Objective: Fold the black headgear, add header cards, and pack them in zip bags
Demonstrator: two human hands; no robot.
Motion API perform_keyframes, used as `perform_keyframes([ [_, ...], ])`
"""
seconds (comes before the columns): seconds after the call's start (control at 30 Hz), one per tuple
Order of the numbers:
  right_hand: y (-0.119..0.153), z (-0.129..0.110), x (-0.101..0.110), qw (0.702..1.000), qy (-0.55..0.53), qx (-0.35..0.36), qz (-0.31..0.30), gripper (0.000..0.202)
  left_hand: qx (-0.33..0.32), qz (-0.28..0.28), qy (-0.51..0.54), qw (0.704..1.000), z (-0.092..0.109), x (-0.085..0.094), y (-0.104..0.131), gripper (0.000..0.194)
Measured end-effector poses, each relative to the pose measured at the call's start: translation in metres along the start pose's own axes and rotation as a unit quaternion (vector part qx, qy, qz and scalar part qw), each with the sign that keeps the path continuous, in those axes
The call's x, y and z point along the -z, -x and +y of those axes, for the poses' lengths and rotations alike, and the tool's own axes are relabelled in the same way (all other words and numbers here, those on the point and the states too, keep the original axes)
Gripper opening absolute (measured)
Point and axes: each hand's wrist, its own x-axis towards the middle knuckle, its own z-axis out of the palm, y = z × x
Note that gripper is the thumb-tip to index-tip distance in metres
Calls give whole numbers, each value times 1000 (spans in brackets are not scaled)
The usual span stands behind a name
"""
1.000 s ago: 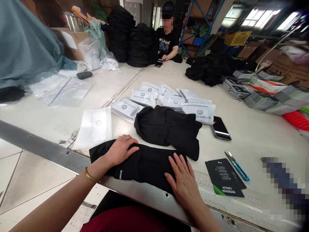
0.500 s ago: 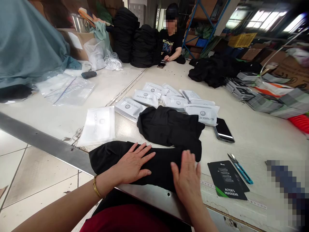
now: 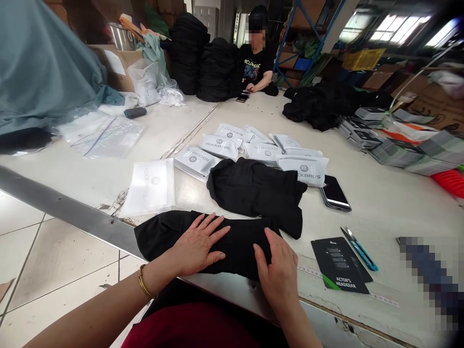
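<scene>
A folded black fabric garment [image 3: 239, 246] lies along the table's front edge. My left hand [image 3: 201, 244] rests flat on its middle, fingers spread. At the garment's right end is my right hand [image 3: 278, 263], touching the cloth with thumb and forefinger apart; its other fingers bend over the edge and are partly hidden. Just behind lies a second black garment [image 3: 253, 188], loosely bunched. Printed white packets [image 3: 306, 171], several of them, are spread behind that. To the left sits a stack of flat white printed bags [image 3: 148, 186].
On the right are a phone [image 3: 336, 193], black header cards [image 3: 339, 266] reading "ACTOR'S HEADGEAR", and blue-handled thread snips [image 3: 360, 251]. Clear plastic bags [image 3: 112, 137] lie at left. Tall black fabric stacks [image 3: 217, 67] and a seated person [image 3: 255, 65] are at the far side.
My right hand has drawn slightly back and left, its fingers going from stretched out to bent at the garment's right end. My left hand has stayed nearly in place.
</scene>
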Motion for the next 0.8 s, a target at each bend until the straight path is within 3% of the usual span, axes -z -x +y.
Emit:
perform_keyframes([
  [0.17, -16, 4, -17, 996, -71, -60, -9, 32, -10, 10, -5, 1000, 0, -2, 0, 61],
  [0.23, -22, 12, -14, 982, -129, -140, -16, 28, -11, 9, -2, 1000, -1, -1, 0, 61],
  [0.3, -22, 20, 2, 949, -201, -244, 8, 29, -12, 5, 4, 1000, -3, -1, 0, 61],
  [0.37, -17, 24, 27, 894, -317, -316, 23, 34, -11, 2, 11, 1000, -3, -2, 0, 61],
  [0.43, -6, 21, 51, 806, -493, -326, -36, 43, -5, 6, 18, 1000, -1, -5, -1, 61],
  [0.53, 10, -6, 68, 630, -684, -254, -268, 68, 18, 13, 42, 999, 7, -8, -2, 61],
  [0.57, 14, -19, 67, 604, -686, -220, -341, 69, 31, 13, 58, 998, 9, -7, -3, 60],
  [0.6, 17, -34, 63, 612, -658, -183, -400, 63, 44, 13, 81, 996, 10, -5, -4, 57],
  [0.67, 20, -64, 49, 706, -545, -77, -445, 44, 73, 0, 164, 984, 7, 5, -7, 47],
  [0.73, 24, -91, 32, 808, -423, 68, -405, 31, 93, -24, 258, 961, -4, 22, -13, 38],
  [0.8, 27, -113, 15, 854, -335, 205, -341, 27, 93, -55, 323, 940, -20, 41, -20, 34],
])
